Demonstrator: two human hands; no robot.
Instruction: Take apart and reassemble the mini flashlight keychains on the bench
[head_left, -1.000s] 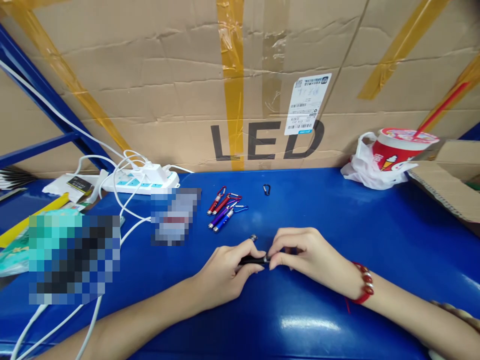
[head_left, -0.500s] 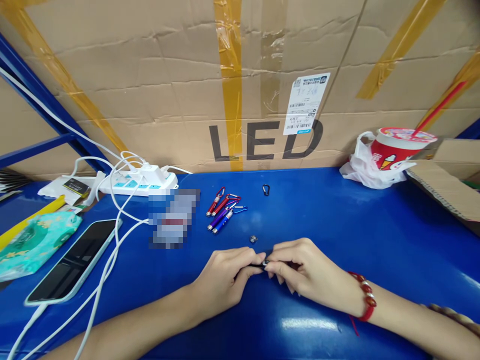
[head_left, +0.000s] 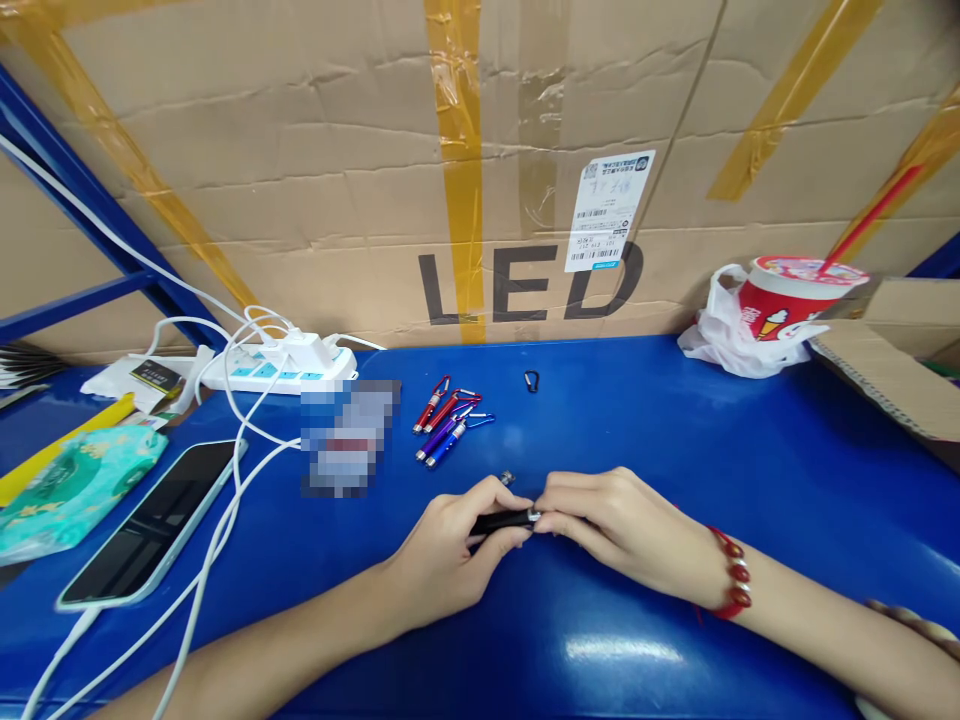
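Note:
Low over the middle of the table, my left hand [head_left: 454,555] is closed around a black mini flashlight [head_left: 501,521]. The slim barrel lies roughly level, with a silver end pointing right. Thumb and fingers of my right hand [head_left: 611,525] pinch that silver end; the fingertips hide part of it. Just beyond my left fingers sits a small silvery metal piece [head_left: 508,478], partly covered. Farther back lie two red mini flashlights [head_left: 433,405], a purple one [head_left: 438,438] and a blue one [head_left: 448,443], each with a carabiner clip. A black carabiner [head_left: 532,381] rests alone to their right.
At left are a phone [head_left: 154,525] on a white cable, a green tissue pack [head_left: 82,480] and a power strip [head_left: 281,370]. A red cup [head_left: 787,300] in a plastic bag stands back right. A large cardboard box [head_left: 337,180] walls the blue table [head_left: 600,430].
More of the black mini flashlight's barrel shows between my hands now. My right fingers have drawn together at its silver end, and my left hand partly covers the small metal piece.

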